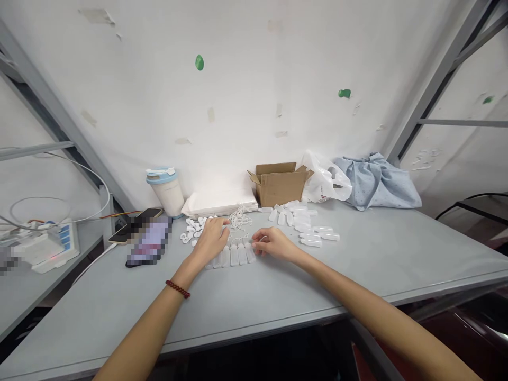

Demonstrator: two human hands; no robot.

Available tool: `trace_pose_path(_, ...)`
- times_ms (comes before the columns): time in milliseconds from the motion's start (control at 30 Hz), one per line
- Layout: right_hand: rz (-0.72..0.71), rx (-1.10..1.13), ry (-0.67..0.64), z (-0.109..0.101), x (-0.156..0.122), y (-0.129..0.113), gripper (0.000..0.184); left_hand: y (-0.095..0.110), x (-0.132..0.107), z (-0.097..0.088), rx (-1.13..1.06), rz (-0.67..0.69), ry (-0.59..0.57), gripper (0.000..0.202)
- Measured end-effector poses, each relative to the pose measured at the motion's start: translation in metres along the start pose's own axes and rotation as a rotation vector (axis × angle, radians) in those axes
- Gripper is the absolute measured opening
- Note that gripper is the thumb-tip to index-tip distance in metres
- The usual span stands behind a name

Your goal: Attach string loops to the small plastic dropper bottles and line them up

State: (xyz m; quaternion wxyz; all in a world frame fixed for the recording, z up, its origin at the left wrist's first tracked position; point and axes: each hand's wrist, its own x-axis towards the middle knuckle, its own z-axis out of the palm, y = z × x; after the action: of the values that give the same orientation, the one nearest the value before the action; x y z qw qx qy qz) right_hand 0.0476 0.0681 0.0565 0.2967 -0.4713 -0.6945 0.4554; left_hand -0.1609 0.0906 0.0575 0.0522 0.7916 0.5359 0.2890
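Observation:
Between my two hands stands a row of small translucent plastic bottles (234, 256), with thin white cords rising from their necks. My left hand (212, 238) hovers over the row's left end, beside a pile of white caps (193, 228); its thumb and index finger are apart and the other fingers are partly hidden. At the row's right end, my right hand (273, 243) has its fingers curled together near the last bottle's neck. What lies between those fingertips is too small to make out. A tangle of white cords (239, 217) lies just beyond the hands.
Loose translucent bottles (311, 239) lie to the right. Along the wall are a cup with a blue lid (164, 188), a white stack (222, 202), an open cardboard box (280, 186), a plastic bag (323, 180) and a blue cloth bag (379, 182). Phones (151, 241) lie left.

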Motion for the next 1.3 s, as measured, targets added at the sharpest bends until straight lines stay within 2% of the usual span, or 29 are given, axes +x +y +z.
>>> trace_pose_path(100, -0.009, -0.030, 0.023, -0.004, 0.003, 0.003, 0.009, -0.007, 0.002, 0.005, 0.018, 0.050, -0.009, 0.026)
trace_pose_path(167, -0.052, -0.121, 0.084, -0.009, 0.008, 0.008, 0.010, -0.009, 0.003, 0.008, 0.021, 0.080, -0.022, 0.029)
trace_pose_path(300, -0.210, -0.456, 0.280, -0.019, 0.017, 0.021, 0.016, -0.008, 0.004, 0.009, 0.033, 0.120, -0.047, 0.033)
trace_pose_path(400, -0.268, -0.692, 0.349, -0.027, 0.021, 0.028, 0.025, -0.003, 0.003, 0.008, 0.028, 0.210, -0.127, 0.033)
trace_pose_path(500, -0.243, -0.916, 0.364, -0.033, 0.023, 0.029, 0.032, 0.004, 0.002, 0.008, 0.025, 0.202, -0.214, 0.034)
trace_pose_path(667, -0.095, -1.149, 0.345, -0.038, 0.026, 0.029, 0.038, 0.011, 0.000, 0.010, 0.042, 0.118, -0.272, 0.037)
trace_pose_path(800, -0.048, -1.219, 0.272, -0.036, 0.024, 0.030, 0.042, 0.012, -0.001, 0.012, 0.064, 0.089, -0.282, 0.039)
trace_pose_path(967, -0.044, -1.210, 0.201, -0.034, 0.020, 0.030, 0.034, 0.010, 0.001, 0.013, 0.024, 0.113, -0.239, 0.041)
trace_pose_path(1300, -0.023, -1.163, 0.248, -0.038, 0.018, 0.028, 0.034, 0.007, -0.002, 0.011, -0.037, 0.084, -0.297, 0.042)
